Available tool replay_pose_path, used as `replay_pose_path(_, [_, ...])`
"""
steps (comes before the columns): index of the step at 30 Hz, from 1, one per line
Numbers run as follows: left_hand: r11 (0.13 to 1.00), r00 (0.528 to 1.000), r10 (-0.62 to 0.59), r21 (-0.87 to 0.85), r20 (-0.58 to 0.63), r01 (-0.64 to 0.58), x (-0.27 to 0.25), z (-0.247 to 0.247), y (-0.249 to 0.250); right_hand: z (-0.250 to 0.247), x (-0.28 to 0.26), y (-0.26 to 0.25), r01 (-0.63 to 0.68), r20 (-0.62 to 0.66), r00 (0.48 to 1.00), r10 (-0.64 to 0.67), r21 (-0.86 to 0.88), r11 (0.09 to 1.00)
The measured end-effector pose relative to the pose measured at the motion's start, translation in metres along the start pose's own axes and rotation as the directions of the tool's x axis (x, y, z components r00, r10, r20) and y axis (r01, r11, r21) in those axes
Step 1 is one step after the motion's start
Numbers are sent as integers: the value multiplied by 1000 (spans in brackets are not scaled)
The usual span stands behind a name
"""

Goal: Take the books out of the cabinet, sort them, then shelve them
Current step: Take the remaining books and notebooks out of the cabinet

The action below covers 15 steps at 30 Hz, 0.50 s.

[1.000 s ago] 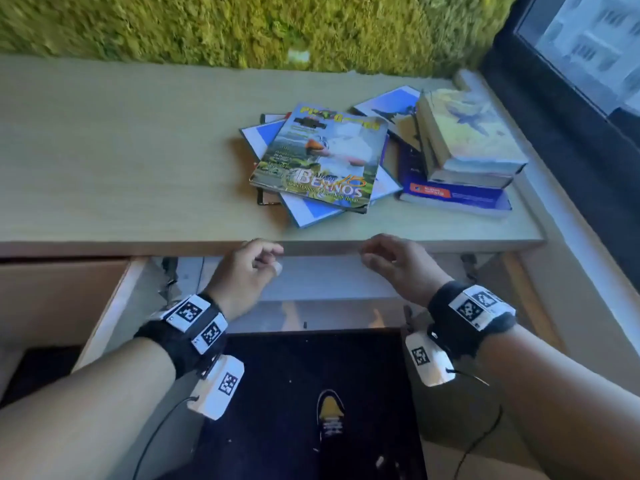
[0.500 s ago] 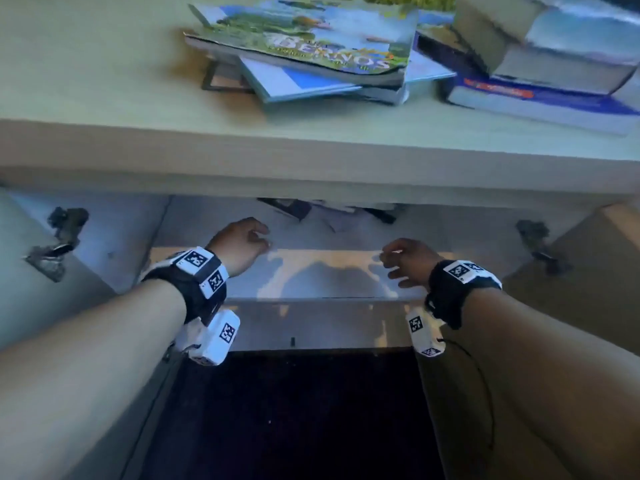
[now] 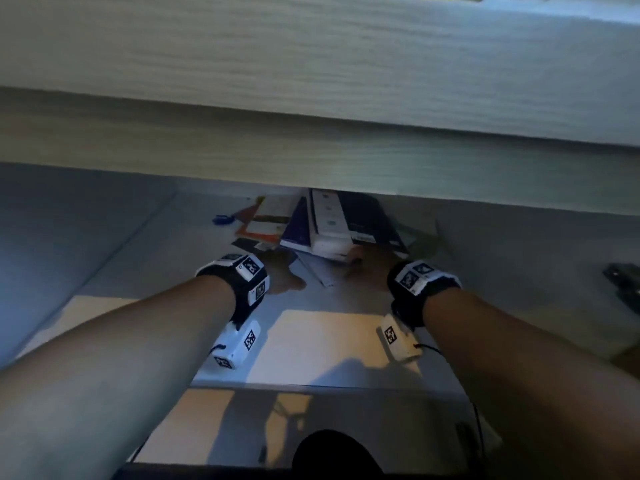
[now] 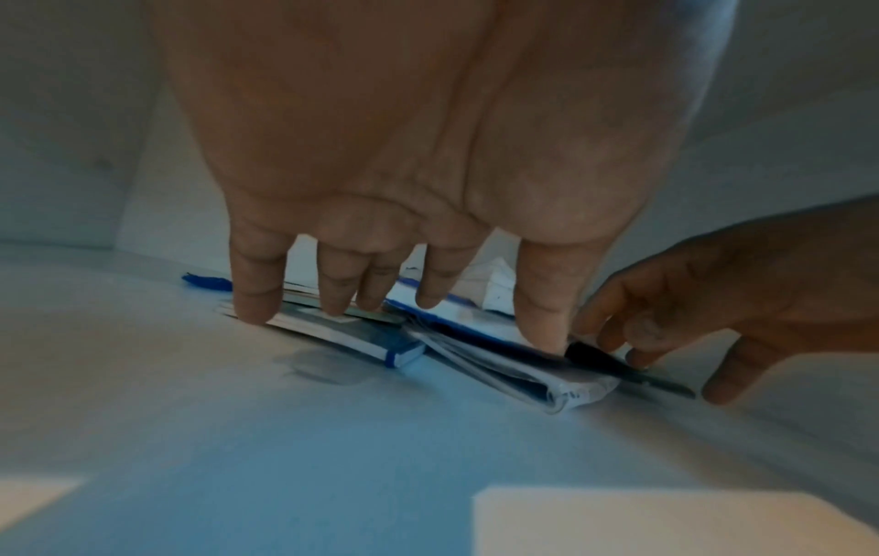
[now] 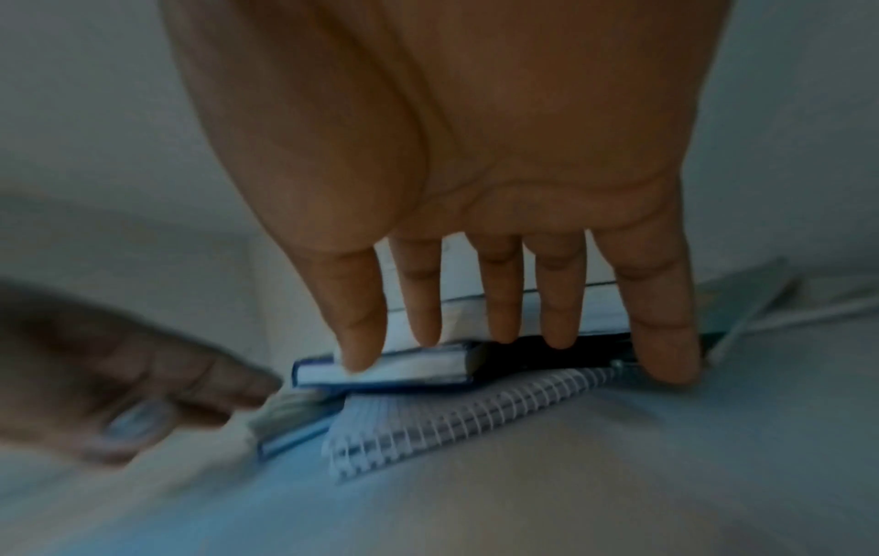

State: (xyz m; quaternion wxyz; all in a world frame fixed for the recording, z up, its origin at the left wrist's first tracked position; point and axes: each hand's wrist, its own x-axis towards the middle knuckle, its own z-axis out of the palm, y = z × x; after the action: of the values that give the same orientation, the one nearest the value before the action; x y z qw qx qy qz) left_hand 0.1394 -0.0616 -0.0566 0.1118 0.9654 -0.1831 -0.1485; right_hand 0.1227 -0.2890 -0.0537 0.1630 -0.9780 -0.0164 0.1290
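Note:
A loose pile of books [image 3: 329, 226] lies flat at the back of the open cabinet, under the table top. It includes a white book, a purple one [image 3: 297, 226], a dark one [image 3: 370, 216] and an orange-edged one [image 3: 263, 225]. My left hand [image 3: 284, 277] reaches the pile's front left, its straight, spread fingers [image 4: 252, 297] touching thin magazines [image 4: 342, 333]. My right hand [image 3: 367, 268] is at the front right. Its straight fingers [image 5: 361, 338] rest on a blue-covered book [image 5: 380, 370] that lies over a spiral notebook [image 5: 452, 417]. Neither hand grips anything.
The table top's thick front edge [image 3: 311, 150] hangs low over the opening. A small blue object [image 3: 221, 220] lies left of the pile. A metal hinge [image 3: 623, 282] sticks out on the right wall. The pale cabinet floor [image 3: 311, 344] stretches in front of the books.
My view dropped below the table top, so the books on top are out of sight. Both hands moved from the cabinet's front edge deep inside, onto the pile.

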Motion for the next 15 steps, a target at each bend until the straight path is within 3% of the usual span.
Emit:
replay_pose_path(2, [998, 999, 32, 47, -18, -31, 10, 7, -1, 13, 4, -2, 30, 106, 994, -9, -201, 979])
replay_pose_path(4, [997, 1000, 14, 72, 21, -15, 10, 14, 0, 27, 6, -2, 52, 114, 993, -18, -306, 951])
replay_pose_path(6, [993, 997, -11, 119, 76, 2, 4, 20, 1, 32, 3, -3, 111, 115, 990, -78, -317, 942])
replay_pose_path(9, [986, 992, 94, 133, 86, -105, -22, 27, 6, 37, -12, -12, 197, 161, 976, -148, -355, 914])
replay_pose_path(12, [976, 995, 88, 195, 45, -95, -64, 33, 9, 47, -42, -31, 204, 240, 964, -114, -394, 896])
replay_pose_path(15, [973, 993, 70, 215, 93, -88, -108, 34, 0, 51, -89, -54, 237, 316, 942, -109, -401, 885])
